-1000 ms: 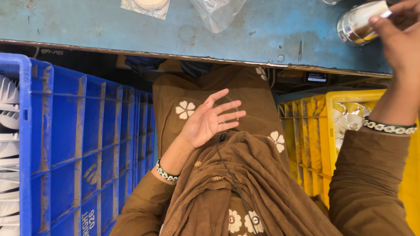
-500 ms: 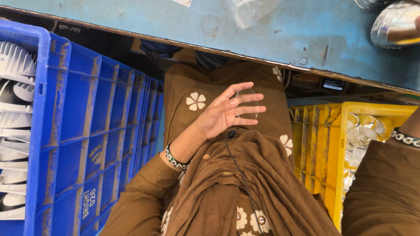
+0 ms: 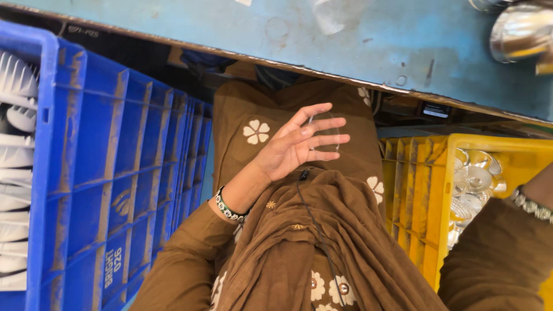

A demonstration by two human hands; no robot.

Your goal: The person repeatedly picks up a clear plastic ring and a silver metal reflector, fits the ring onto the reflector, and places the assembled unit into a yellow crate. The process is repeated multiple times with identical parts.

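Observation:
My left hand (image 3: 296,147) hovers palm up over my lap, below the blue table's edge. A thin clear round disc (image 3: 329,131) rests against its fingertips, faint and hard to make out. Of my right arm, only the brown sleeve and a beaded bracelet (image 3: 533,205) show at the right edge; the hand itself is out of frame. A shiny silver reflector cup (image 3: 518,34) lies on the table at the top right, and I cannot tell whether anything holds it.
A blue plastic crate (image 3: 115,173) stands at my left and holds white finned parts (image 3: 17,115). At my right, a yellow crate (image 3: 426,190) holds several shiny reflectors (image 3: 475,178). The worn blue table (image 3: 345,40) spans the top.
My left hand lifted slightly and shifted toward the table edge. My right hand, which held the silver reflector cup up at the table, has left the view. The camera view moved right.

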